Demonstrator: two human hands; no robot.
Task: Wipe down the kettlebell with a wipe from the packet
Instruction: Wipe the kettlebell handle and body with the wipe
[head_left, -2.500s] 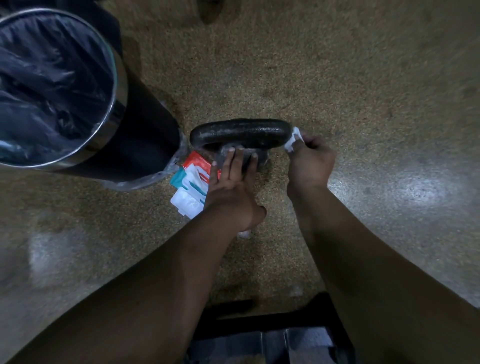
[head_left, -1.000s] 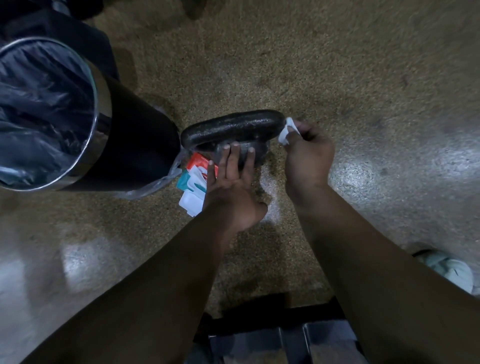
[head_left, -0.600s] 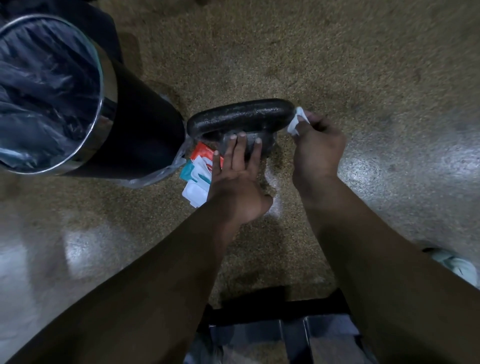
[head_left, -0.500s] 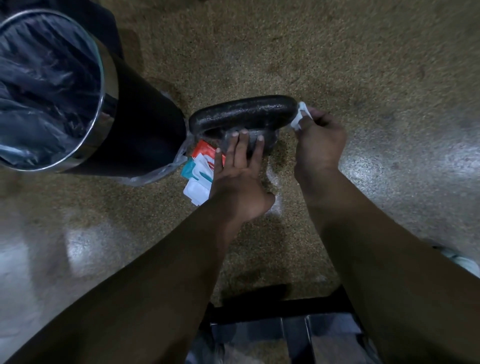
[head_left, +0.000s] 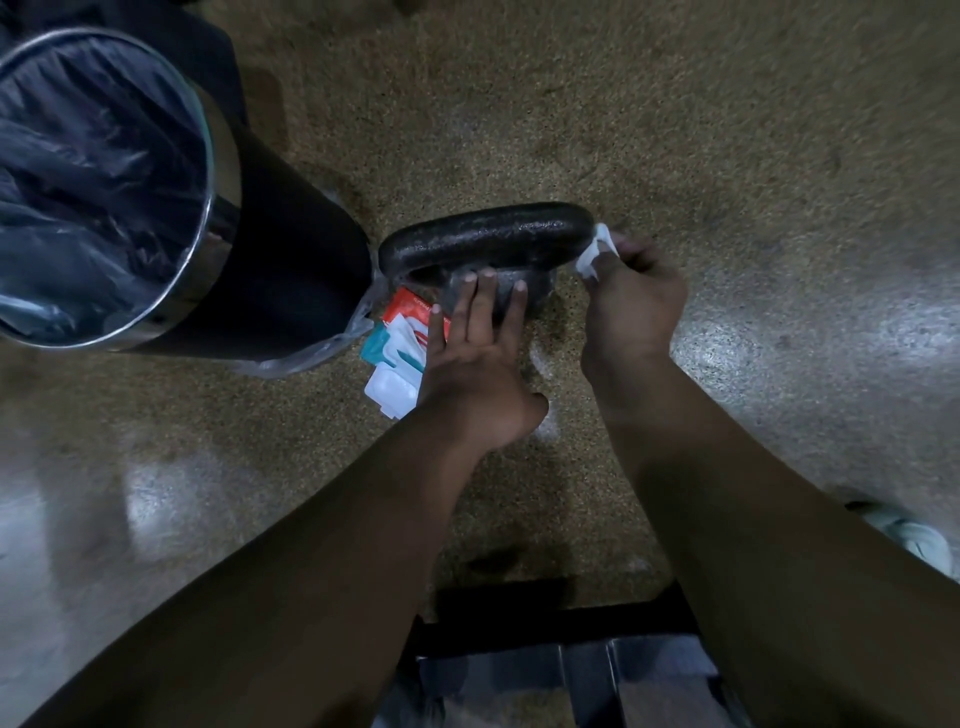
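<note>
A black kettlebell (head_left: 488, 239) stands on the speckled floor, seen from above with its thick handle across the top. My left hand (head_left: 478, 353) lies flat with straight fingers against the near side of its body. My right hand (head_left: 631, 306) pinches a white wipe (head_left: 595, 254) at the right end of the handle. The wipe packet (head_left: 397, 345), red, teal and white, lies on the floor just left of my left hand, partly hidden by it.
A tall dark bin (head_left: 119, 208) with a metal rim and plastic liner stands at the left, almost touching the kettlebell. A dark bench or step edge (head_left: 550, 639) sits at the bottom. A pale shoe (head_left: 914, 540) shows at the right.
My right hand with the wipe stays at the handle's right end, shifting slightly. My left hand stays pressed on the kettlebell body. The view has moved a little.
</note>
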